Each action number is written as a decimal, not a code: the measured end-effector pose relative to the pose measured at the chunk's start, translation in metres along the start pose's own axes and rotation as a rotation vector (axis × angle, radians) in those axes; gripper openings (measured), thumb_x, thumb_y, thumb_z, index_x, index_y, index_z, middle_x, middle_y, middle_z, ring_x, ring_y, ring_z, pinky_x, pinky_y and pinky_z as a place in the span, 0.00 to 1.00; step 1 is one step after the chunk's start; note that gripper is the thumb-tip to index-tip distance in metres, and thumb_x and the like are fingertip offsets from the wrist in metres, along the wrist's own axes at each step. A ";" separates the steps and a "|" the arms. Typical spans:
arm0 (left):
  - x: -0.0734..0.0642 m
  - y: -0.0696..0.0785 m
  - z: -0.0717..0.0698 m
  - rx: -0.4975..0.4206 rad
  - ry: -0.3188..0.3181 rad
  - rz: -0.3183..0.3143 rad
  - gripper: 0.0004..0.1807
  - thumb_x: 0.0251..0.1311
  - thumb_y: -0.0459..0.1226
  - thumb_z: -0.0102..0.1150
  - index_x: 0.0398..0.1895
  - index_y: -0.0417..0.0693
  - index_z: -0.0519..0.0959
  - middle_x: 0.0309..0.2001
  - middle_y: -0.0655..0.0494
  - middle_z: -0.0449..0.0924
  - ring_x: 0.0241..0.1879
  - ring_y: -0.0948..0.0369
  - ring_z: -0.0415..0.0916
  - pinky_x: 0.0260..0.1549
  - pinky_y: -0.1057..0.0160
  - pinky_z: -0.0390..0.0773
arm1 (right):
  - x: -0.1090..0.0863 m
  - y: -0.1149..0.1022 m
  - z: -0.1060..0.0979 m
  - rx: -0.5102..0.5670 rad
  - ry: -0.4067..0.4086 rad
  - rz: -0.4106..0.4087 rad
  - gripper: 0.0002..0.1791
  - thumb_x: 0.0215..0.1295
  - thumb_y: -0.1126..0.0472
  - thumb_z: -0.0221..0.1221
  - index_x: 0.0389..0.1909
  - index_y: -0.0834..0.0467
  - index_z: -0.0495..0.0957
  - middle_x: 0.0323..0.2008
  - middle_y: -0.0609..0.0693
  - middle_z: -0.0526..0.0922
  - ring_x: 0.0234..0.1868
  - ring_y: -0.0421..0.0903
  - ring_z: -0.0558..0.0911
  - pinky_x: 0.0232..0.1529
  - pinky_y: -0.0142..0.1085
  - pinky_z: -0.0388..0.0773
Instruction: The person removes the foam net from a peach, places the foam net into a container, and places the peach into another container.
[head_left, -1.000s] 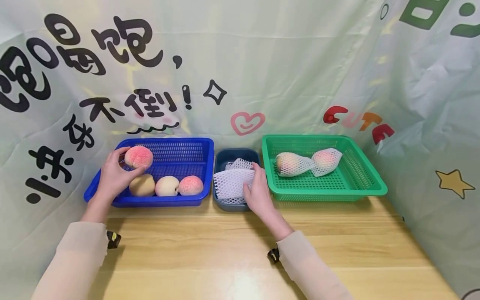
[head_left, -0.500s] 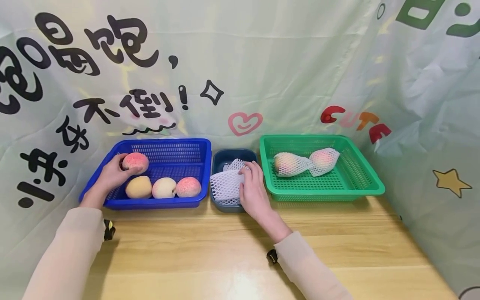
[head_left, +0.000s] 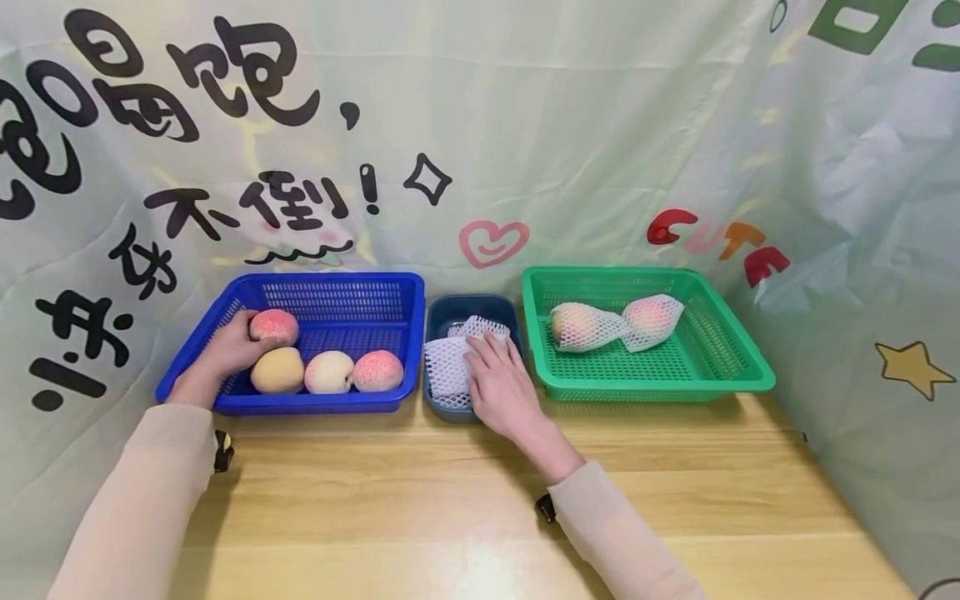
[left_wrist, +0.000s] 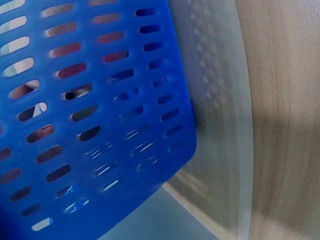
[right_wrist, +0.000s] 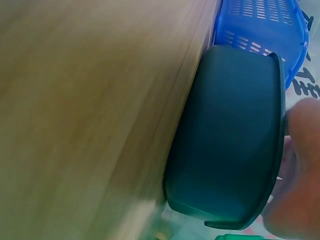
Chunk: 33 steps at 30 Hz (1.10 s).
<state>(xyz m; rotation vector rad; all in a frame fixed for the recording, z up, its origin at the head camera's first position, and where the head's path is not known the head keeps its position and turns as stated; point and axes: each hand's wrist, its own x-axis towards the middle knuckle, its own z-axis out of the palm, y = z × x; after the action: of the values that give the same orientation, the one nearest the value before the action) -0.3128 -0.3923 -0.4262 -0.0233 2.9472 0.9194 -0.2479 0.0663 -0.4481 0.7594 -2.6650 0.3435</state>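
Note:
In the head view my left hand grips a pink-red peach at the left side of the blue basket. A yellow peach, a pale peach and another pink peach lie in front of it. My right hand rests with extended fingers on white foam net sleeves in the small dark teal bin. In the right wrist view, part of that hand shows beside the bin's rim. The basket wall blocks most of the left wrist view.
To the right stands a green basket with two peaches in net sleeves, lying side by side. All containers stand along the back of the wooden table, against a printed cloth backdrop.
My left hand has lowered the peach a little within the blue basket. My right hand has shifted left over the net sleeves, its fingers now lying across them.

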 end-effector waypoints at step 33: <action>-0.004 0.002 -0.001 0.031 -0.029 -0.017 0.52 0.73 0.54 0.58 0.76 0.20 0.47 0.71 0.15 0.53 0.70 0.24 0.55 0.67 0.28 0.59 | -0.004 0.003 -0.007 0.138 -0.273 0.087 0.32 0.80 0.39 0.49 0.71 0.56 0.75 0.78 0.57 0.64 0.78 0.59 0.62 0.76 0.56 0.59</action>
<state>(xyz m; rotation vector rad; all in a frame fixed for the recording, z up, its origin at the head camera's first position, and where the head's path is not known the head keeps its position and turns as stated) -0.3093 -0.3908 -0.4240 -0.0335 2.9292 0.8650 -0.2448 0.0728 -0.4440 0.7823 -2.9617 0.4811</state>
